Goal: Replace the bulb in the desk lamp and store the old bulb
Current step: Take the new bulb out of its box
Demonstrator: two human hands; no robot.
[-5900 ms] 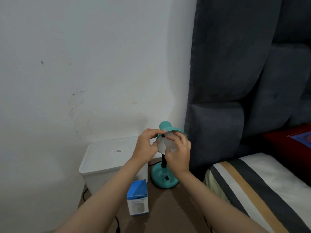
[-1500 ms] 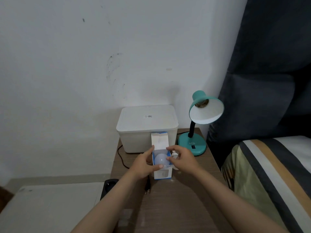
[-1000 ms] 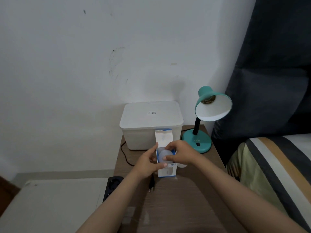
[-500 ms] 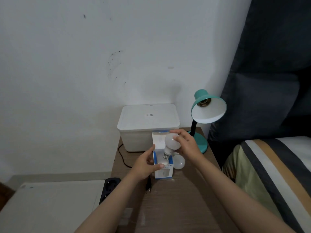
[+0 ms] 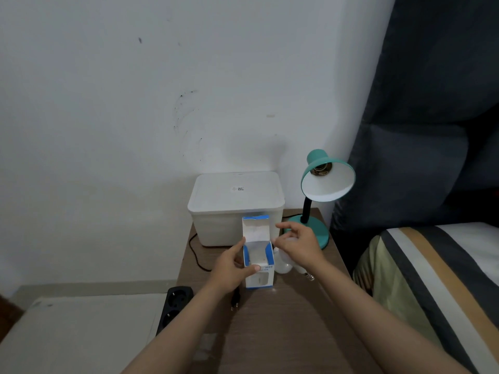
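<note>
A teal desk lamp (image 5: 313,226) stands at the back right of the wooden bedside table (image 5: 272,336); its white-lined shade (image 5: 328,184) shows a bare socket with no bulb. My left hand (image 5: 233,268) grips a small blue and white bulb box (image 5: 258,275), flap up, with nothing inside. Just right of the box two white bulbs lie on the table: one (image 5: 282,266) against the box, the other (image 5: 310,276) showing only its screw base. My right hand (image 5: 297,247) hovers over them, fingers apart and covering most of them.
A lidded white storage bin (image 5: 236,202) stands against the wall behind the box. A black cord and plug (image 5: 235,300) lie on the table, and a black power strip (image 5: 175,306) sits off its left edge. A striped bed (image 5: 437,279) and dark headboard (image 5: 421,157) are at the right.
My right hand pulled a bulb up out of the box, then lowered it to the table beside the other bulb. The box now stands empty, and the left hand has kept its hold on it.
</note>
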